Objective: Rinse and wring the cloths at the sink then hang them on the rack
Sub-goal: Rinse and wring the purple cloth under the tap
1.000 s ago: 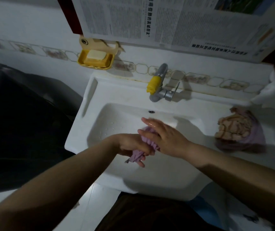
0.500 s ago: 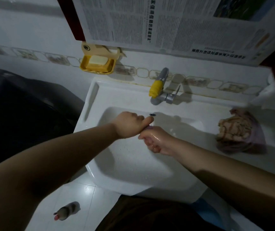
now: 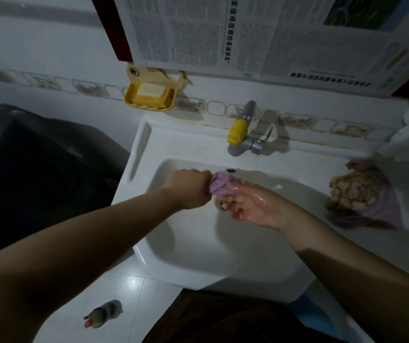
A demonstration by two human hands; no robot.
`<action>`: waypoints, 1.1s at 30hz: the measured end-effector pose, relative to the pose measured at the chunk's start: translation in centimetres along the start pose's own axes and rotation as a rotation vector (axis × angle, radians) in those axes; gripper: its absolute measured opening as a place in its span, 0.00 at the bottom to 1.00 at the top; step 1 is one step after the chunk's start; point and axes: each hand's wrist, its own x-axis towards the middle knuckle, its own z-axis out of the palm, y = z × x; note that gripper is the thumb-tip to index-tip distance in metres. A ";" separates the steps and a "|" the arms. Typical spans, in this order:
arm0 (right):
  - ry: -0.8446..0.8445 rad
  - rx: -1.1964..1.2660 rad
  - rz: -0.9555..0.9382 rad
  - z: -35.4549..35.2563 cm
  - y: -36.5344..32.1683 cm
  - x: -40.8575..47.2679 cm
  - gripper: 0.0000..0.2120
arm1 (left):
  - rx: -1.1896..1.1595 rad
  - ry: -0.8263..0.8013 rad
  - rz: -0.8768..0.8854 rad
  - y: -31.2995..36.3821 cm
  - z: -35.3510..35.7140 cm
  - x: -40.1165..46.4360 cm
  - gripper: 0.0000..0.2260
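While both bare arms are reaching over the white ceramic sink [image 3: 146,154], the left hand [image 3: 189,188] is curling into a fist around one end of a small lilac wet cloth [image 3: 219,185], and the right hand [image 3: 250,206] is gripping the other end, its wet fingers [image 3: 228,203] folding over the fabric. The cloth is bunching into a short twisted wad between the two hands, hanging above the basin just in front of the overflow hole. A grey metal tap with a yellow plastic sleeve [image 3: 241,131] is standing at the back rim, directly behind the hands; whether water is running cannot be told. On the sink's right ledge, well apart from the hands, a crumpled heap of beige and purple cloths [image 3: 361,196] is lying. A yellow plastic soap dish holding a pale bar [image 3: 150,96] is hanging on the tiled wall to the left of the tap, under a sheet of printed newspaper [image 3: 248,33]. Down on the white tiled floor, a small bottle with a pink cap [image 3: 103,314] is lying on its side.
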 end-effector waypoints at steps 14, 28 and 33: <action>0.216 -1.851 -1.820 -0.7 -1.9 0.4 0.18 | -1.921 -1.219 0.051 2.7 -1.4 -3.9 0.17; 0.305 -2.291 -0.460 2.0 -1.5 -1.4 0.25 | -0.690 -0.344 -0.309 4.6 -1.0 -2.8 0.32; 0.353 -1.787 -0.356 1.7 -1.6 -0.6 0.10 | -0.167 -0.064 -0.075 3.1 -1.5 -0.7 0.26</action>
